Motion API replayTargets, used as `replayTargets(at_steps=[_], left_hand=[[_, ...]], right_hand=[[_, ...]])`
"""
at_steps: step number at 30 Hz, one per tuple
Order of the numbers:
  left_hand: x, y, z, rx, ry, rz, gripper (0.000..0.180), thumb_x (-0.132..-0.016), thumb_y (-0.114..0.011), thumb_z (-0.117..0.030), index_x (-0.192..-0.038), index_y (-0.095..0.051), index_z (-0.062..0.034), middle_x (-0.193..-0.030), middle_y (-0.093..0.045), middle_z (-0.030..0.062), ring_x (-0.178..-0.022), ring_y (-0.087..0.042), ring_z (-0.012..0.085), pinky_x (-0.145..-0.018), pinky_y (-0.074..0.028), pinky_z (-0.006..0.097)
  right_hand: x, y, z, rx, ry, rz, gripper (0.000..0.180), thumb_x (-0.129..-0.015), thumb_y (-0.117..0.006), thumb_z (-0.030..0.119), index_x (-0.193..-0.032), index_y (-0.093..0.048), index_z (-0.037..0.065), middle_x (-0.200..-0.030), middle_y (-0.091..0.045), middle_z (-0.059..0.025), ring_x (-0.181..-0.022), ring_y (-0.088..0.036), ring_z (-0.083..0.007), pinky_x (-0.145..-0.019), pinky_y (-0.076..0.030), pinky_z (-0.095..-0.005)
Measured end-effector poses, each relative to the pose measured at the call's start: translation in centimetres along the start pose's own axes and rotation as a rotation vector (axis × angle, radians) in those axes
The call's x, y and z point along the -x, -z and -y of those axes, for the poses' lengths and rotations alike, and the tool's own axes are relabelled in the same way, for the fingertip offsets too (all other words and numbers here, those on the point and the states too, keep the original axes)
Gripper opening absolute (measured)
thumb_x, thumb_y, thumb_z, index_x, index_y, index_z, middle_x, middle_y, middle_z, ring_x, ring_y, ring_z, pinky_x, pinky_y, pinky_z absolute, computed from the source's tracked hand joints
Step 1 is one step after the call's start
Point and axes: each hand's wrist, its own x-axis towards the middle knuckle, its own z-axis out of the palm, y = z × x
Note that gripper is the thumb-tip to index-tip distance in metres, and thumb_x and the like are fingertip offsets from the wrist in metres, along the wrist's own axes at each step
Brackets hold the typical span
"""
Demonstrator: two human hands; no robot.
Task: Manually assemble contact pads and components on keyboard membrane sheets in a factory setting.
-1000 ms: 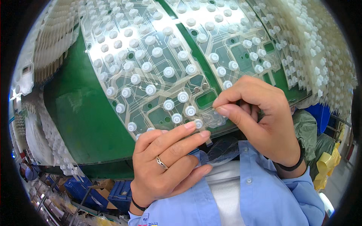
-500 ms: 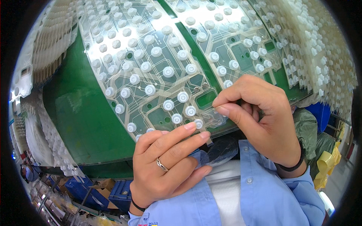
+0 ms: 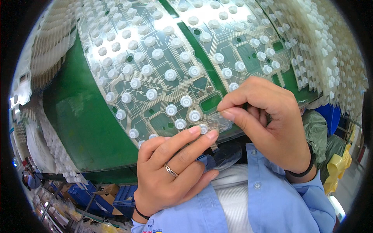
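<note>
A clear keyboard membrane sheet (image 3: 167,83) with printed silver traces and white rubber domes lies on a green surface. Over its near edge, my left hand (image 3: 171,163) has its fingers stretched out and rather close together, the fingertips beside the nearest domes. The hand holds nothing that I can see. Thumb and forefinger of my right hand (image 3: 268,120) are pinched together at the sheet's near right corner, beside a rectangular cutout. Whatever lies between those fingertips is too small to make out. A second membrane sheet (image 3: 233,42) lies alongside, to the right.
Dense stacks of domed membrane sheets rise at the left (image 3: 50,50) and right (image 3: 330,50). The green work surface (image 3: 93,132) ends just in front of my body. Below it at left are blue crates (image 3: 124,200); at right stand dark green bags (image 3: 324,136) and yellow wrapping (image 3: 338,169).
The near membrane appears shifted slightly left in view. Both hands keep nearly the same pose, with the right still pinched at the corner.
</note>
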Motion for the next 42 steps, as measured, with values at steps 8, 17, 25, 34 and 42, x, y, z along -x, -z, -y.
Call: replayTargets(at_steps=[8, 17, 25, 34, 42], left_hand=[[0.1, 0.0, 0.0, -0.009, 0.009, 0.010, 0.031, -0.073, -0.074, -0.033, -0.060, -0.054, -0.0127, -0.115, -0.069, 0.0072, -0.108, -0.060, 0.0252, -0.076, -0.039, 0.035], [0.1, 0.0, 0.0, -0.010, 0.016, 0.015, 0.031, -0.074, -0.073, -0.033, -0.060, -0.054, -0.0130, -0.114, -0.069, 0.0067, -0.108, -0.060, 0.0246, -0.076, -0.038, 0.035], [0.1, 0.0, 0.0, 0.004, 0.014, 0.000, 0.031, -0.073, -0.074, -0.033, -0.060, -0.054, -0.0131, -0.114, -0.069, 0.0063, -0.108, -0.060, 0.0247, -0.075, -0.039, 0.035], [0.4, 0.4, 0.0, 0.099, 0.049, -0.034, 0.031, -0.073, -0.075, -0.030, -0.060, -0.052, -0.0145, -0.114, -0.069, 0.0007, -0.111, -0.061, 0.0223, -0.084, -0.041, 0.032], [4.4, 3.3, 0.5, -0.037, 0.257, -0.050, 0.029, -0.074, -0.074, -0.031, -0.060, -0.057, -0.0130, -0.115, -0.069, 0.0041, -0.125, -0.051, 0.0322, -0.099, -0.035, 0.044]], right_hand=[[0.1, 0.3, -0.1, -0.014, 0.008, 0.040, 0.018, -0.076, -0.067, -0.005, -0.092, -0.068, 0.003, -0.080, -0.059, -0.0013, -0.058, -0.042, -0.0052, -0.050, -0.030, -0.0205], [0.2, 0.0, -0.3, 0.036, 0.070, 0.017, 0.018, -0.076, -0.066, -0.005, -0.093, -0.068, 0.004, -0.080, -0.059, -0.0028, -0.057, -0.043, -0.0076, -0.050, -0.032, -0.0215], [0.3, -0.1, -0.2, 0.182, 0.124, 0.030, 0.022, -0.075, -0.067, -0.004, -0.095, -0.065, 0.004, -0.080, -0.058, -0.0036, -0.055, -0.043, -0.0094, -0.050, -0.032, -0.0215], [-0.7, 1.9, -1.2, 0.364, 0.175, -0.157, 0.059, -0.075, -0.074, 0.015, -0.128, -0.051, 0.005, -0.109, -0.059, -0.0082, -0.092, -0.056, -0.0206, -0.076, -0.044, -0.0309], [2.5, 2.7, -1.1, 0.666, 0.214, 0.088, 0.080, -0.062, -0.080, 0.024, -0.134, -0.050, 0.011, -0.138, -0.049, -0.0077, -0.119, -0.046, -0.0289, -0.098, -0.034, -0.0436]])
